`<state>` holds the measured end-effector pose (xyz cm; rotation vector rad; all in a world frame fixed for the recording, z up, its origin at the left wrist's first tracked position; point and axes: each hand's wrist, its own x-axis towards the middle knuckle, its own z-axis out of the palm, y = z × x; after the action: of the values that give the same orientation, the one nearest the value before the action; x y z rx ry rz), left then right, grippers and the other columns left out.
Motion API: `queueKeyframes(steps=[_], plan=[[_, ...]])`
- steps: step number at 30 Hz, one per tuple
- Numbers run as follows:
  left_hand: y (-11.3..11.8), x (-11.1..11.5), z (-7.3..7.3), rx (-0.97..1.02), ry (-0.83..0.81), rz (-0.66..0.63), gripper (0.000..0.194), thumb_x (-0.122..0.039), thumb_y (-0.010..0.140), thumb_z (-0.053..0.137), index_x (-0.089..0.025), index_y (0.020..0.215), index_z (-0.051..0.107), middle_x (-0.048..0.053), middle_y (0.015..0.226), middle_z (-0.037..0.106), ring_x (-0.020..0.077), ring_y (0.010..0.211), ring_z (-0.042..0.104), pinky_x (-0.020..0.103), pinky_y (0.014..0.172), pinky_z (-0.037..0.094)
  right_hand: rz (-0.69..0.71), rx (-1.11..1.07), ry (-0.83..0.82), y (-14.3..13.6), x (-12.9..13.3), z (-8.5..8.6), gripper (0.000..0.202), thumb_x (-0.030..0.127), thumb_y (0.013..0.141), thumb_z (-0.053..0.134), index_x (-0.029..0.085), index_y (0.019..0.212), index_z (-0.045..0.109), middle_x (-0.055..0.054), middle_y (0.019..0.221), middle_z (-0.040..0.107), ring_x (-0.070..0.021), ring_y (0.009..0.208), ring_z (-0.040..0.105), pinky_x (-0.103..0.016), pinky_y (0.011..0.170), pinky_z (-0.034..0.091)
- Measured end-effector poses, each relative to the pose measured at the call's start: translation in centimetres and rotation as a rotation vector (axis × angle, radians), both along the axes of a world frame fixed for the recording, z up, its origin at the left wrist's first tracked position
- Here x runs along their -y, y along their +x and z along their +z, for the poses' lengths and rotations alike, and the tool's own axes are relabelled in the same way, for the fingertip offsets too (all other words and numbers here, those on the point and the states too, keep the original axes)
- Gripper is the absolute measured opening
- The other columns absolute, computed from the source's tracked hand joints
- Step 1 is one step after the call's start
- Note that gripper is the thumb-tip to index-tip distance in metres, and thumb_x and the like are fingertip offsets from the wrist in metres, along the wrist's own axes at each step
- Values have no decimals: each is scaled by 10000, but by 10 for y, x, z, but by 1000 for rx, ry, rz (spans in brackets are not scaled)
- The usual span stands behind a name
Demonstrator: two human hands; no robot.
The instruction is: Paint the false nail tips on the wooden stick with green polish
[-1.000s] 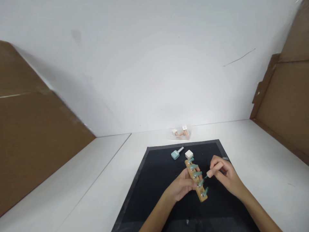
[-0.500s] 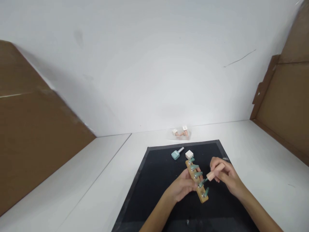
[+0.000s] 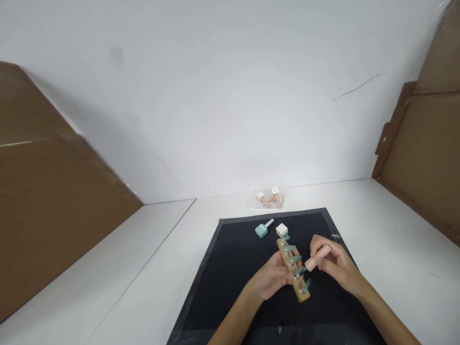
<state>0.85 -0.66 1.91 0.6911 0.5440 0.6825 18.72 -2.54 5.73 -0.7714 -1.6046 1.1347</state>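
Observation:
My left hand (image 3: 270, 278) grips a wooden strip (image 3: 294, 274) that carries several teal false nails on pins, held over a black mat (image 3: 223, 268). My right hand (image 3: 332, 263) pinches a peach brush cap (image 3: 315, 260), its thin brush tip touching one of the lower nails (image 3: 299, 271). A teal polish bottle (image 3: 261, 230) with a silver neck lies on the mat beyond the strip, and a small white cube (image 3: 281, 230) sits beside it.
A clear packet with peach and white pieces (image 3: 269, 197) rests on the white table behind the mat. Brown cardboard panels stand at the left (image 3: 53, 191) and right (image 3: 424, 153). A white wall rises behind the table.
My right hand has drawn the brush cap slightly left and closer to the strip; the brush tip now meets a lower nail. My left hand and the strip have barely moved.

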Motion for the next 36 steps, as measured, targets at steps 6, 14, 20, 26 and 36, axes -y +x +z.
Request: queueKeyframes(steps=[6, 14, 20, 26, 36], plan=[[-1, 0, -1, 6, -14, 9, 433, -32, 440, 641, -148, 848, 552, -7, 697, 600, 101, 619, 535, 242, 610, 372, -66, 9, 16, 0, -1, -1, 121, 256, 788, 526, 186, 689, 535, 2, 646, 498, -119, 514, 449, -230, 462, 354], [-4, 1, -2, 33, 18, -14, 424, -29, 465, 633, -160, 859, 551, -11, 702, 609, 107, 635, 547, 244, 620, 381, -199, -35, 19, 0, -2, -4, 148, 202, 761, 530, 193, 613, 531, 14, 631, 490, -96, 459, 403, -226, 433, 321], [-4, 1, -6, 24, 17, 8, 439, -20, 466, 634, -161, 873, 549, -7, 719, 605, 108, 645, 546, 253, 636, 373, -163, -165, -123, 1, -5, -16, 196, 378, 759, 587, 193, 704, 553, 25, 626, 472, -87, 429, 383, -219, 400, 308], [-1, 0, -6, -13, 22, 12, 432, -27, 479, 656, -169, 871, 546, -13, 721, 594, 112, 660, 545, 254, 650, 370, -66, -80, -203, -1, -3, -12, 284, 460, 759, 580, 180, 718, 557, 29, 569, 477, -88, 431, 371, -221, 417, 305], [6, 1, -3, -54, -9, 87, 403, -39, 480, 692, -169, 836, 554, -22, 694, 606, 103, 615, 551, 237, 609, 376, -125, -41, -200, 0, -4, -13, 324, 476, 761, 569, 179, 641, 523, 30, 573, 469, -82, 430, 367, -216, 406, 301]])
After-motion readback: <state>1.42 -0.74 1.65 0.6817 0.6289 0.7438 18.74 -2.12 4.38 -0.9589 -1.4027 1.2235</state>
